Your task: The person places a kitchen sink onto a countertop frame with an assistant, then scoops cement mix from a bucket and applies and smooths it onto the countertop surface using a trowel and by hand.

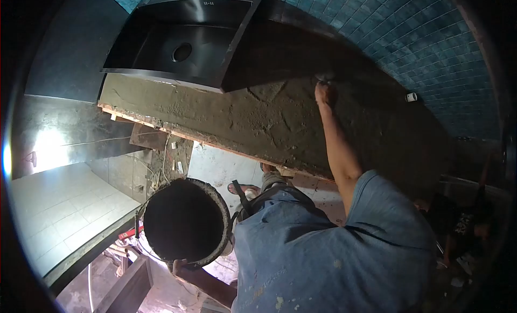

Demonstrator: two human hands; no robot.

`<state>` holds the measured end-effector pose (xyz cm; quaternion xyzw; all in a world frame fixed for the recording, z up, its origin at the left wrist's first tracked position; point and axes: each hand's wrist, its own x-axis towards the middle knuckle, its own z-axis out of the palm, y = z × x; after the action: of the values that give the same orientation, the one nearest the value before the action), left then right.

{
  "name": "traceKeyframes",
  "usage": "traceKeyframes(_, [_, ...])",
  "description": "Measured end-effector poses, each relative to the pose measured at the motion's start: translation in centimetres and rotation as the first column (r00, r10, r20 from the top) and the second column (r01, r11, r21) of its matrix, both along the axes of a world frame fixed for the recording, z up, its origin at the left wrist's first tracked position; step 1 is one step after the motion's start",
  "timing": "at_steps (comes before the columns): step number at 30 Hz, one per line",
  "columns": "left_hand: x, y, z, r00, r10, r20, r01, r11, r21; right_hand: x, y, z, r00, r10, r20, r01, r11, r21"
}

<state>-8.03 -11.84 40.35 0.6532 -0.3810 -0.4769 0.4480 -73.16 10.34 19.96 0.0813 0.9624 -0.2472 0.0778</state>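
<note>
My right hand (325,92) is closed around what looks like a trowel (324,76), reaching out over the wet grey mortar (269,119) on the counter. Only a pale bit of the tool shows past my fingers; the rest is lost in shadow. Low on the left, my left hand (182,268) grips the near rim of a round bucket (223,219) caked with mortar. The bucket's inside is dark, so I cannot tell how full it is. The mortar has a rough, ridged surface and runs along the front edge of the counter.
A stainless steel sink (194,36) sits in the counter at the upper left. Blue-green tiles (398,49) cover the wall behind, with a white pipe end (411,97) near it. A wooden board (215,141) edges the counter. Dark tools (463,221) lie at the right.
</note>
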Motion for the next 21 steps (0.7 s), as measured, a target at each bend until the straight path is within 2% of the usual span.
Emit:
traceKeyframes(2, [-1.7,-0.3,0.5,0.993,0.03,-0.114,-0.034,0.999,-0.028,4.1,-1.6,0.2,0.995,0.086,-0.045,-0.087,0.996,-0.02])
traceKeyframes(3, [-0.9,-0.6,-0.2,0.995,-0.027,-0.094,0.02,0.997,-0.069,5.7,-2.7,-1.6,0.978,0.187,-0.093,-0.19,0.981,-0.024])
traceKeyframes(5, [1.6,-1.6,-2.3,0.989,-0.14,-0.053,0.131,0.98,-0.15,10.3,-5.9,0.8,0.947,0.313,-0.067,-0.319,0.942,-0.104])
traceKeyframes(7, [0.1,-0.4,-1.8,0.943,-0.128,0.307,0.225,0.925,-0.306,11.4,-6.3,1.4,0.939,0.345,-0.001,-0.345,0.939,-0.009])
traceKeyframes(8, [-0.8,-0.5,-1.0,0.934,-0.094,0.344,0.187,0.95,-0.25,10.9,-5.6,1.9,0.955,0.279,0.104,-0.276,0.96,-0.039])
traceKeyframes(9, [-1.1,-0.6,-0.7,0.926,-0.103,0.362,0.201,0.949,-0.244,10.8,-4.3,3.2,0.974,0.211,0.086,-0.209,0.977,-0.036])
traceKeyframes(11, [-0.8,-0.8,-1.0,0.912,-0.161,0.378,0.278,0.919,-0.278,10.2,-0.9,2.9,0.996,0.058,-0.074,-0.06,0.998,-0.033])
traceKeyframes(13, [0.9,-1.0,-1.8,0.902,-0.244,0.357,0.348,0.899,-0.265,9.6,1.3,5.2,0.996,0.008,0.087,-0.01,1.0,0.022])
traceKeyframes(15, [2.6,-1.7,-2.5,0.873,-0.329,0.361,0.421,0.882,-0.214,9.3,1.5,4.6,0.997,-0.017,0.073,0.017,1.0,0.009])
traceKeyframes(17, [3.0,-1.9,-3.0,0.797,-0.392,0.46,0.55,0.786,-0.283,8.6,-0.3,0.6,0.992,-0.022,-0.121,0.014,0.998,-0.068])
traceKeyframes(18, [3.6,-2.1,-3.5,0.766,-0.402,0.501,0.59,0.75,-0.299,8.8,-1.6,1.4,0.993,0.057,-0.1,-0.057,0.998,0.008])
traceKeyframes(19, [4.3,-2.3,-3.9,0.735,-0.409,0.54,0.627,0.713,-0.314,7.9,-1.8,1.5,0.986,0.154,-0.062,-0.157,0.987,-0.031])
traceKeyframes(21, [5.4,-3.3,-5.1,0.77,-0.413,0.486,0.59,0.751,-0.296,6.0,-0.7,-1.1,0.983,0.102,-0.151,-0.104,0.995,-0.006])
